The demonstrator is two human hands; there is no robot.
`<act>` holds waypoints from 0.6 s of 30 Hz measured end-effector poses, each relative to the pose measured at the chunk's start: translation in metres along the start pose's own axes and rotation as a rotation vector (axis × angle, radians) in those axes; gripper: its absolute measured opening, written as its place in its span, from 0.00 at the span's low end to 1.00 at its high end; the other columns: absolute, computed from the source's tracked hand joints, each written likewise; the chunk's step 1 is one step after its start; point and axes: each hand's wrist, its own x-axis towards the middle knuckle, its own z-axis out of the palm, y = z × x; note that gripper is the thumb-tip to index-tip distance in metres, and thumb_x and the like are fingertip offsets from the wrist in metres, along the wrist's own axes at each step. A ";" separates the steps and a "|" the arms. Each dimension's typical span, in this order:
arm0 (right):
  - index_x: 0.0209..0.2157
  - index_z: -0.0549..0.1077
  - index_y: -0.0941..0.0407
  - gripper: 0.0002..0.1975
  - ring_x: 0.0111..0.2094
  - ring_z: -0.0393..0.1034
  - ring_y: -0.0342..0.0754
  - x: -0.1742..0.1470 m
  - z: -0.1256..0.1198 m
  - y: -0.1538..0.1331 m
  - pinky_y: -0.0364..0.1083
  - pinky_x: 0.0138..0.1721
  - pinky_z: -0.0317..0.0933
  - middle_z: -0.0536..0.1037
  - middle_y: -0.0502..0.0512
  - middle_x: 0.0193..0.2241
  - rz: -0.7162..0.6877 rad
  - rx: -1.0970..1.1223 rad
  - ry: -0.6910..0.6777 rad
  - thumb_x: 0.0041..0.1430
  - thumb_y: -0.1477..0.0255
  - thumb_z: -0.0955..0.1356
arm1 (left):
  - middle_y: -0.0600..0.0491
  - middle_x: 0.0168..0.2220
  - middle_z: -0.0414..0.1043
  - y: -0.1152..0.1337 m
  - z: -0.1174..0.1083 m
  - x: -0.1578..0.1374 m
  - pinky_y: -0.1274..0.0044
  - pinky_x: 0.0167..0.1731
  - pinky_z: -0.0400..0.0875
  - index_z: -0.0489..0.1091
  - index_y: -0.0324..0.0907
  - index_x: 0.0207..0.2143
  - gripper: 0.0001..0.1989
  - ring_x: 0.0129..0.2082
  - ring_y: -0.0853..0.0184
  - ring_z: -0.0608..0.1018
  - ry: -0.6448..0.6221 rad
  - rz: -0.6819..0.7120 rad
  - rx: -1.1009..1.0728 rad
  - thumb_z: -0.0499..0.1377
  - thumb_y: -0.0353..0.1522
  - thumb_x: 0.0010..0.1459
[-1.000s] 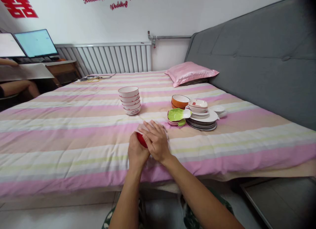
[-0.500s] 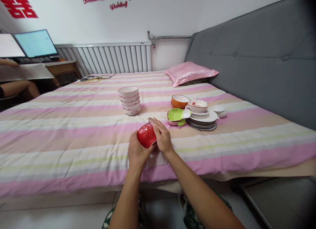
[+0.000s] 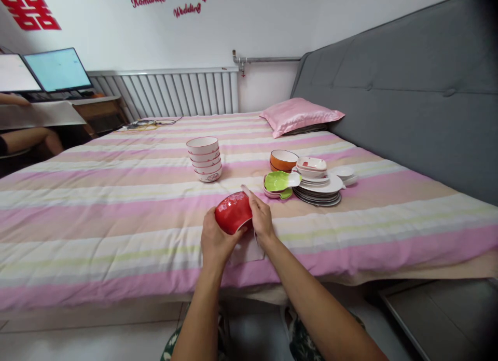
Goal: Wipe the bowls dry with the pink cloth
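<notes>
A glossy red bowl [image 3: 233, 212] is held tilted over the near part of the bed, its outer side turned up. My left hand [image 3: 218, 237] is closed around its left and lower edge, thumb along the rim. On the bowl's right side, my right hand [image 3: 261, 216] presses with closed fingers; a bit of pale material shows at its fingertips. Below the hands, a whitish cloth [image 3: 248, 250] hangs or lies against the bedspread; which one I cannot tell. Beyond the bowl stands a stack of white bowls [image 3: 205, 160] with red rims.
Right of my hands sit green leaf-shaped dishes [image 3: 278, 181], orange bowls [image 3: 284, 158], and stacked plates [image 3: 322, 192] with small dishes on top. A pink pillow [image 3: 299, 114] lies by the grey headboard [image 3: 408, 86]. At far left, a person's leg [image 3: 33, 140] shows beside a desk.
My right hand has slid slightly right along the bowl, and its fingers have folded more over the side. More of the red surface shows now. The stacked dishes have not moved.
</notes>
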 end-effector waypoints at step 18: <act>0.50 0.72 0.43 0.16 0.62 0.53 0.52 -0.025 0.009 -0.033 0.57 0.62 0.42 0.67 0.44 0.58 -0.521 -0.759 -0.277 0.64 0.67 0.60 | 0.44 0.41 0.71 0.001 -0.003 -0.002 0.67 0.40 0.71 0.62 0.39 0.46 0.19 0.41 0.57 0.75 0.001 0.002 -0.080 0.57 0.34 0.51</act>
